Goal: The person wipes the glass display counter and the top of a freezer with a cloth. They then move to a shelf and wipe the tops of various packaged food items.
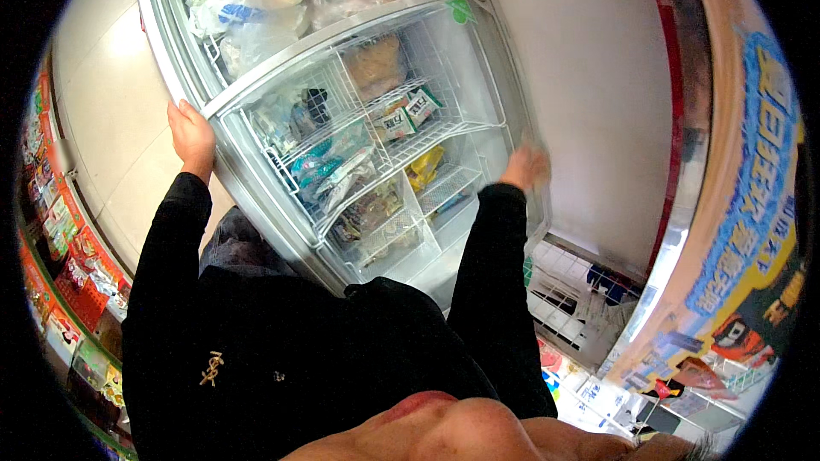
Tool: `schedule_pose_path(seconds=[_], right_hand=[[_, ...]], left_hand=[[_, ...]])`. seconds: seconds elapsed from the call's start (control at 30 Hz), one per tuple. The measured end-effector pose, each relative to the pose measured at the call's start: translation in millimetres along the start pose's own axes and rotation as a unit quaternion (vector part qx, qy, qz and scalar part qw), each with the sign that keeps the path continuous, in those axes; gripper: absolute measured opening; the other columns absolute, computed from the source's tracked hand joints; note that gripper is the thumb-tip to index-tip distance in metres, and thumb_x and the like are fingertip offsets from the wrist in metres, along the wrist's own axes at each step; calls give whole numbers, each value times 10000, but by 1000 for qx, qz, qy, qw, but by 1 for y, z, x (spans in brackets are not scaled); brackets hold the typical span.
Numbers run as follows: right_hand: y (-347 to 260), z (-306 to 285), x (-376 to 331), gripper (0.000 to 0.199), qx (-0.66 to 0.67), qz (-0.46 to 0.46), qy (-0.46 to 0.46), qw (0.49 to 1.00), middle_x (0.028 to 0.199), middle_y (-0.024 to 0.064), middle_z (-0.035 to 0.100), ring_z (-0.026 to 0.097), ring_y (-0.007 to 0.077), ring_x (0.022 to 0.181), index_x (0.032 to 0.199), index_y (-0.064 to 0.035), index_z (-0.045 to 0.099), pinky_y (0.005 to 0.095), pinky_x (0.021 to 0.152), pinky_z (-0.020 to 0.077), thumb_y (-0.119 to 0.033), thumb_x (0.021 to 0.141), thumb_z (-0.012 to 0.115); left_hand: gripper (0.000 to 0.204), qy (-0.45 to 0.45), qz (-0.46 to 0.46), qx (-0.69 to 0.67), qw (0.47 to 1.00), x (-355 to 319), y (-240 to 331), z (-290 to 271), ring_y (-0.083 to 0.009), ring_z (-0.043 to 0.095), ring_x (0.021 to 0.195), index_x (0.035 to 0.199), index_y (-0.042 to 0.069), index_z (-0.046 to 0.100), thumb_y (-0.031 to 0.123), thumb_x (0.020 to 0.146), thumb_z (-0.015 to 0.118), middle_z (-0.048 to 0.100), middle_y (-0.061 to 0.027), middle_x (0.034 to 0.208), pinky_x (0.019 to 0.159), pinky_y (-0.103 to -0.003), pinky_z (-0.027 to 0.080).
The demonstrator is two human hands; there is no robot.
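A chest freezer (504, 60) with a glass lid (342, 27) stands in front of me. At its left rim my left hand (193, 138) is closed on the edge of the lid, near the end of the pale crossbar. My right hand (524, 168) is at the opposite rim, smeared by motion, so its fingers cannot be made out. Under the glass are white wire baskets (444, 130) with a brown package (376, 67), white-and-green packets (408, 115), blue bags (320, 166) and a yellow packet (425, 168).
Plastic bags of food (256, 13) fill the freezer's far section. Shelves of colourful packaged goods (81, 248) run along the left over a tiled floor (107, 137). To the right are a pale panel (589, 94), a wire rack (572, 286) and a printed banner (743, 196).
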State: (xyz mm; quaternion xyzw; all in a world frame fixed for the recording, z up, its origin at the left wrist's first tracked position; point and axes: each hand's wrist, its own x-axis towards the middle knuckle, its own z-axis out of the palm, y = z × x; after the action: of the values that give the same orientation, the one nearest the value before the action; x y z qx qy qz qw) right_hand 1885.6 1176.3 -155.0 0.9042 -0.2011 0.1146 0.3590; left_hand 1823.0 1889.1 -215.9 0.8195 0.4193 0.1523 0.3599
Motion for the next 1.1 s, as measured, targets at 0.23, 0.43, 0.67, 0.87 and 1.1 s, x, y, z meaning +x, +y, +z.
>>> schedule_pose_path(seconds=[0.23, 0.43, 0.67, 0.87, 1.1], right_hand=[[-246, -218, 127, 636, 350, -41, -153, 923, 1565, 165, 319, 275, 330, 1454, 1497, -68, 346, 591, 1151, 185, -386, 960, 472], [-320, -290, 0, 652, 456, -163, 17, 875, 1602, 201, 225, 190, 355, 1490, 1547, -51, 241, 570, 1191, 74, -352, 979, 349], [-193, -301, -175, 626, 493, -284, -36, 822, 1560, 59, 359, 264, 287, 1466, 1466, -274, 449, 583, 1190, 98, -421, 873, 588], [-19, -167, -194, 608, 346, 14, -90, 934, 1585, 83, 303, 237, 311, 1472, 1492, -243, 397, 584, 1180, 107, -449, 929, 495], [68, -136, -337, 623, 308, 189, -114, 925, 1587, 173, 256, 212, 380, 1470, 1519, -141, 340, 570, 1173, 165, -346, 946, 475]], left_hand=[[503, -10, -5, 2, 1000, 1, -9, -9, -434, 535, 1187, 1368, 1, 447, 352, 1035, 307, 553, -257, 1298, 1000, -477, 415], [517, -1, -22, 28, 999, 2, 10, -2, -445, 527, 1191, 1329, -27, 474, 355, 1031, 295, 557, -270, 1290, 1004, -486, 411], [546, -18, 4, -1, 1000, 16, -18, 5, -509, 520, 1149, 1262, -127, 467, 336, 1034, 289, 535, -372, 1227, 987, -515, 420], [533, -58, -6, -14, 998, -3, 25, -12, -527, 548, 1085, 1164, -153, 481, 321, 1033, 275, 539, -405, 1165, 942, -536, 445], [528, -56, 22, 7, 998, -3, 24, -15, -533, 578, 1008, 1124, -177, 479, 303, 1024, 283, 562, -411, 1090, 894, -554, 475]])
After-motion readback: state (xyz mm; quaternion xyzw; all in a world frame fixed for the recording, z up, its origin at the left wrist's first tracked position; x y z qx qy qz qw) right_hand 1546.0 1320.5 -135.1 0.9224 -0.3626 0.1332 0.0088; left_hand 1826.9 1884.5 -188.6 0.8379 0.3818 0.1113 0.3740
